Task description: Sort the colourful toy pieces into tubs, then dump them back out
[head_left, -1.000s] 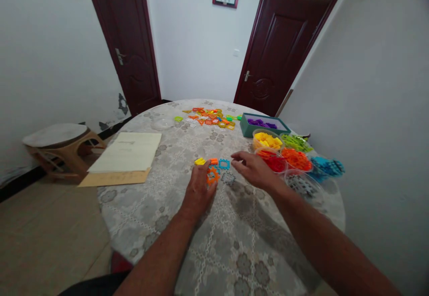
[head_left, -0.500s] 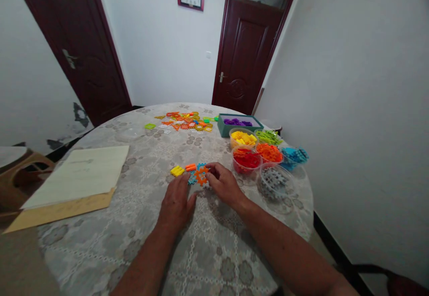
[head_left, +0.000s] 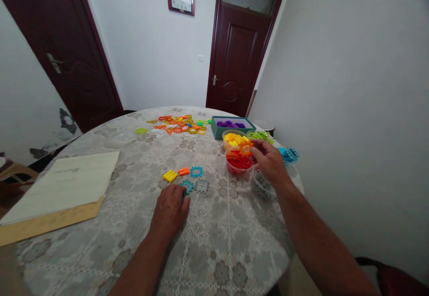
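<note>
My right hand pinches an orange notched square building piece above the round tubs at the right. Just beneath that piece are the tub of yellow pieces and the tub of red pieces. My left hand lies on the table with its thumb apart, fingertips at the edge of a teal notched piece. Beside that are a grey notched piece and a blue notched square. Yellow tubes and orange tubes lie close by.
A green box holds purple pieces. Grey pieces, lime pieces and blue pieces stand around my right hand. Mixed pieces are spread at the back. Paper sheets lie at left.
My right hand has lifted the orange notched square off the group and carried it right to the tubs. The grey piece now shows. My left hand stays by the teal piece.
</note>
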`<state>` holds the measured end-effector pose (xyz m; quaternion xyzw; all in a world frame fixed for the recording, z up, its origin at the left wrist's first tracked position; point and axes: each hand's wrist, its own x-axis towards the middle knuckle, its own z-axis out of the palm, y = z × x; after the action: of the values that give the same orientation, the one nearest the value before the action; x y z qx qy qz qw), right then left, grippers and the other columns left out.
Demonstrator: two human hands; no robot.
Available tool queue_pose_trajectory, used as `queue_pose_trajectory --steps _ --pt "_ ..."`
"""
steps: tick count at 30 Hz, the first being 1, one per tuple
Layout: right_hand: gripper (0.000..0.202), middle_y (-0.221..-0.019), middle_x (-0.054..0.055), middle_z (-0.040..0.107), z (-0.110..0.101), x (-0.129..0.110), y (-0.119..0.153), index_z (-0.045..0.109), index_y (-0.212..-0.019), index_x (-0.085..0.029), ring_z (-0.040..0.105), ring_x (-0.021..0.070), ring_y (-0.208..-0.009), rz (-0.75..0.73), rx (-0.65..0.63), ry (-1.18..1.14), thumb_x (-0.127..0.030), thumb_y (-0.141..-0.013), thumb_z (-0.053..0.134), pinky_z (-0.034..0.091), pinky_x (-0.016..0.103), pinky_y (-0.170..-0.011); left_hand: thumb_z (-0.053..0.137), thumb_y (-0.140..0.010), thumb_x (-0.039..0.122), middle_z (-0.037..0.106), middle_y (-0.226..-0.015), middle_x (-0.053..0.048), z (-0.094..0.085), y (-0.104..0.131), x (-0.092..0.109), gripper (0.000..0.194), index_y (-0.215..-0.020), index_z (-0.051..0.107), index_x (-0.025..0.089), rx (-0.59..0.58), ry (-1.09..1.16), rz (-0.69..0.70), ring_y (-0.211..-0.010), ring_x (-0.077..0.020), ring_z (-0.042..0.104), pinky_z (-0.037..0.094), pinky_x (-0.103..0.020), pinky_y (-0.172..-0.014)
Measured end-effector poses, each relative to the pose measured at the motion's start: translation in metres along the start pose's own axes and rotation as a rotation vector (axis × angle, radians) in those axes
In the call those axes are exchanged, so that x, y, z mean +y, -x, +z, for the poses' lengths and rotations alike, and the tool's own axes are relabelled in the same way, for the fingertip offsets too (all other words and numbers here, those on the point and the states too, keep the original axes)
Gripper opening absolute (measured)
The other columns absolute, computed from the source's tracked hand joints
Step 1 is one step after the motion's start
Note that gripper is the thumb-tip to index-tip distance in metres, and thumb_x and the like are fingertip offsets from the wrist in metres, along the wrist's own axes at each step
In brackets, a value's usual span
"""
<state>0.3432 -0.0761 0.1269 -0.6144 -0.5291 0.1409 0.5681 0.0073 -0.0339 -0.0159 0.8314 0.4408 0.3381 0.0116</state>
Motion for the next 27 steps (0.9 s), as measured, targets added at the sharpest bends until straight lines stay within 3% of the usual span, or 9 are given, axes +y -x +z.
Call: queue_pose_trajectory --steps 4,13,16,23,27 --pt "0.047 -0.092 0.005 0.071 -0.035 0.014 -0.007 0.069 -0.126 -0.017 0.063 0.0166 -0.066 0.022 0.056 0.114 -0.045 -0.088 0.065 0.055 0.031 -0.061 0.062 -0.091 0.022 0.069 -0.102 -0.011 -0.004 -0.001 0.002 0.012 -0.102 0.065 0.020 -0.012 0.040 -0.022 -0.100 -0.0291 0.062 0.053 -0.046 -0.094" --pt "0.051 -0.094 0.006 0.074 -0.077 0.044 -0.012 0.070 -0.129 -0.016 0.067 0.0167 -0.066 0.079 0.234 0.276 -0.043 -0.086 0.062 0.060 0.031 -0.064 0.058 -0.089 0.018 0.062 -0.115 -0.012 0.002 0.000 -0.003 0.031 -0.119 0.062 0.022 0.069 0.111 -0.065 -0.109 -0.0296 0.063 0.055 -0.047 -0.100" --pt "0.050 -0.091 0.006 0.073 -0.077 0.050 -0.028 0.069 -0.129 -0.016 0.069 0.0171 -0.067 0.095 0.195 0.246 -0.039 -0.085 0.063 0.060 0.031 -0.064 0.058 -0.088 0.016 0.061 -0.120 -0.013 0.003 0.001 -0.004 0.033 -0.121 0.063 0.021 0.081 0.102 -0.059 -0.113 -0.0310 0.062 0.055 -0.049 -0.102" --pt "0.043 -0.084 0.004 0.071 -0.045 0.038 -0.070 0.069 -0.125 -0.014 0.069 0.0157 -0.067 0.059 0.068 0.257 -0.029 -0.085 0.059 0.059 0.026 -0.061 0.057 -0.089 0.017 0.060 -0.119 -0.012 0.001 0.000 -0.003 0.034 -0.123 0.060 0.021 0.113 0.152 -0.054 -0.115 -0.0307 0.061 0.054 -0.050 -0.105" --pt "0.043 -0.091 0.006 0.074 -0.050 0.047 -0.082 0.071 -0.124 -0.015 0.069 0.0154 -0.068 0.051 0.088 0.310 -0.029 -0.085 0.060 0.058 0.027 -0.064 0.057 -0.090 0.018 0.059 -0.121 -0.013 -0.002 -0.001 0.000 0.035 -0.124 0.059 0.022 0.113 0.171 -0.064 -0.118 -0.0313 0.061 0.053 -0.053 -0.107"
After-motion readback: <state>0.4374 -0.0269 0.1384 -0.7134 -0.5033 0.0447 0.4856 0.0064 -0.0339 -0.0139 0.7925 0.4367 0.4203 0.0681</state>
